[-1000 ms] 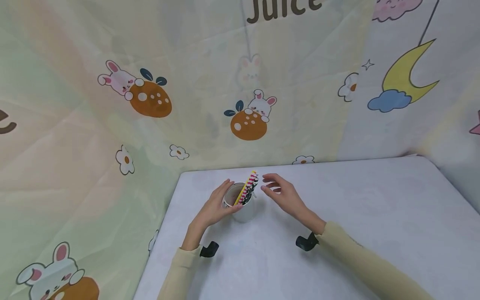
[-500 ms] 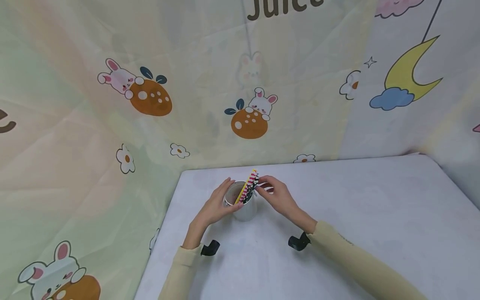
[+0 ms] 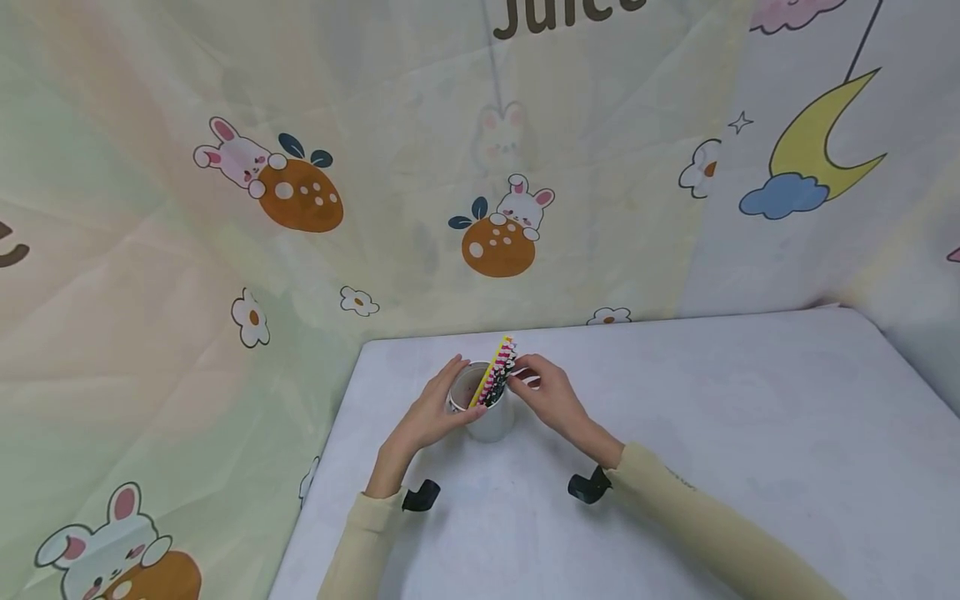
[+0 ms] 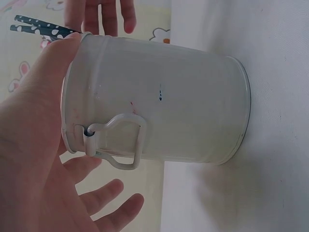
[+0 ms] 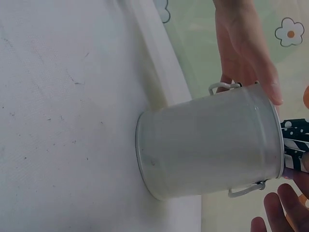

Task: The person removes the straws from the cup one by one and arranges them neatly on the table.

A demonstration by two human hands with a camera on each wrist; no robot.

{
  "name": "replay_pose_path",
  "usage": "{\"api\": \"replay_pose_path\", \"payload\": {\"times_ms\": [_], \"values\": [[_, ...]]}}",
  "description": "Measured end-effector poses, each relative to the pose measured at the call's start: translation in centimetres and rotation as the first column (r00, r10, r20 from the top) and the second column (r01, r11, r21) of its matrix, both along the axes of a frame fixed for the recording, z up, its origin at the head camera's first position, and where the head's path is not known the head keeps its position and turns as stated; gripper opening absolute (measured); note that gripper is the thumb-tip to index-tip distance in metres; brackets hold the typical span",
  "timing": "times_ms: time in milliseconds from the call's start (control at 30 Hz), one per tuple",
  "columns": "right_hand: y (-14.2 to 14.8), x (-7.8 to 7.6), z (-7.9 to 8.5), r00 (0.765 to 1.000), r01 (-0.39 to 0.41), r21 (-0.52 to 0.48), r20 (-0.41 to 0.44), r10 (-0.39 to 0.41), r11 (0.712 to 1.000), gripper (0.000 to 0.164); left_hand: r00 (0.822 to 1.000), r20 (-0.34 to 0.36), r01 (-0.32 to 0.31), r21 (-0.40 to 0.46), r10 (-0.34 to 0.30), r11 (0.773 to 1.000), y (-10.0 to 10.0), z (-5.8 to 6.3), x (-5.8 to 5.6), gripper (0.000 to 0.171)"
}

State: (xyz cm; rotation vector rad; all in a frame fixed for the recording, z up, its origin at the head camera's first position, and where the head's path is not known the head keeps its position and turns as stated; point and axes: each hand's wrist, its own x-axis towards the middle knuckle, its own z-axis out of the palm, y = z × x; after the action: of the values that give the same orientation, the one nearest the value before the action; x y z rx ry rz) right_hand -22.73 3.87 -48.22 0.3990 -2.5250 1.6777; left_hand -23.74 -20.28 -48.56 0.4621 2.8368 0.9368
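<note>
A small white metal pail (image 3: 491, 423) stands upright near the table's back left, with a little wire handle on each side. Several patterned straw-like sticks (image 3: 495, 373) lean out of its right side: yellow, pink-and-white striped, and black with white dots. My left hand (image 3: 429, 417) holds the pail by its rim, thumb on the near side and fingers across the far side. At the right of the rim, my right hand (image 3: 552, 402) pinches at the dark sticks (image 5: 295, 131); its other fingers hang loose. The pinching fingertips are partly cut off in the right wrist view.
A white-covered table (image 3: 712, 433) extends to the right and front. Behind and left hangs a cloth backdrop (image 3: 405, 242) printed with rabbits, flowers and a moon. Black wrist mounts (image 3: 588, 486) sit below both cuffs.
My right hand has moved left from beside the pail to the sticks, and its thumb and fingers have come together on them. The left hand and pail have stayed put.
</note>
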Motion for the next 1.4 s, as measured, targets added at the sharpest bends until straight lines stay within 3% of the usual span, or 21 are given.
{"api": "replay_pose_path", "payload": {"times_ms": [400,767,1400], "values": [[-0.8,0.0,-0.8,1.000,0.018,0.036,0.021,-0.019,0.999,0.026,1.000,0.004,-0.003,0.008,0.003,1.000,0.0,0.0,0.0,0.096],[-0.8,0.2,-0.9,0.999,0.016,0.030,-0.031,-0.015,0.999,0.024,1.000,-0.006,0.017,0.028,-0.016,0.999,0.1,-0.1,-0.1,0.095],[-0.1,0.1,0.2,0.999,0.020,-0.015,-0.025,-0.020,1.000,0.026,1.000,-0.005,0.009,0.018,-0.009,1.000,0.0,-0.2,-0.2,0.096]]}}
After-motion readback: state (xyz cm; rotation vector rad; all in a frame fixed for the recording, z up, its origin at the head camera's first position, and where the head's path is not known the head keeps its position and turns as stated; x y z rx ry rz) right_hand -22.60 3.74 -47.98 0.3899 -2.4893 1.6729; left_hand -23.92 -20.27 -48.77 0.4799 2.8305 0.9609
